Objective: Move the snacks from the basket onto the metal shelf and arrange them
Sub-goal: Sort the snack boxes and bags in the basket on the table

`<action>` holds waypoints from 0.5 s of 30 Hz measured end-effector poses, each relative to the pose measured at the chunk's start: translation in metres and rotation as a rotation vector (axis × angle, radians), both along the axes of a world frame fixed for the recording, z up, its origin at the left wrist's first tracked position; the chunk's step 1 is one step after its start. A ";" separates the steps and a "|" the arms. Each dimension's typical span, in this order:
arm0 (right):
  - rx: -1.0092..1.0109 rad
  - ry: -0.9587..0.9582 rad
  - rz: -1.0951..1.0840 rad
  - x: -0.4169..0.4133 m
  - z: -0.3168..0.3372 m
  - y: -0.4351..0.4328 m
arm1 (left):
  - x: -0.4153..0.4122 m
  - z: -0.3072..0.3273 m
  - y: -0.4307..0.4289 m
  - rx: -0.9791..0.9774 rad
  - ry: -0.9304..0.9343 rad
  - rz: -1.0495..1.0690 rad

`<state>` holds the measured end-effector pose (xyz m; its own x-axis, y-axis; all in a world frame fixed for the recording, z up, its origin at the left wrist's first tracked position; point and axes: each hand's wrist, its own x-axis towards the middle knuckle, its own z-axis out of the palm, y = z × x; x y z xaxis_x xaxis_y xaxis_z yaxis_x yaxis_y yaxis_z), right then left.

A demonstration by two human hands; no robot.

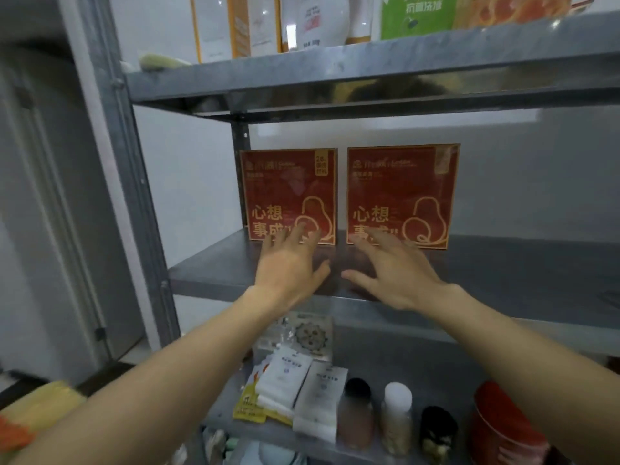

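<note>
Grip's released both sides: left hand (289, 263) and right hand (394, 271), fingers spread, reach left red box (288, 189) and right red box (401, 189), probably squaring them upright on the metal shelf (510, 266).

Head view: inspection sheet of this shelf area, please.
Surface: grey metal middle shelf, two boxes standing at its back.
Job's things: left red square box and right red square box, gold print, upright, side by side, apart.
Clutter: white sachets, lidded jars, red tub on lower shelf; packets on top shelf.
Hands: left hand and right hand open, fingers spread at the box bottoms; contact unclear.
Cables: nothing seen.
Surroundings: white wall behind, grey door left.
</note>
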<state>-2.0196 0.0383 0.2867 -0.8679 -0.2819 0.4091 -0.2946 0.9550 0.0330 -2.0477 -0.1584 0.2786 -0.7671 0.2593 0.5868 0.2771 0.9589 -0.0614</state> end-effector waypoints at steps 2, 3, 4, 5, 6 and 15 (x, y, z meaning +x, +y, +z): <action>-0.048 -0.006 0.065 0.010 -0.012 -0.017 | 0.026 -0.009 -0.013 -0.004 0.033 0.061; -0.065 -0.004 0.094 0.014 -0.019 -0.027 | 0.039 -0.014 -0.022 -0.019 0.046 0.088; -0.074 -0.003 0.119 0.018 -0.026 -0.037 | 0.052 -0.019 -0.031 -0.031 0.055 0.112; -0.081 -0.004 0.143 0.022 -0.032 -0.049 | 0.064 -0.023 -0.041 -0.036 0.057 0.137; -0.092 -0.013 0.169 0.027 -0.037 -0.062 | 0.076 -0.028 -0.052 -0.040 0.047 0.166; -0.192 -0.068 0.474 0.080 -0.060 -0.192 | 0.174 -0.052 -0.166 0.049 0.073 0.444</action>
<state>-1.9399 -0.1541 0.2270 -0.6895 -0.5762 0.4388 -0.6920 0.7030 -0.1643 -1.8734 -0.3241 0.2262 -0.7542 -0.1151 0.6465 -0.1652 0.9861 -0.0171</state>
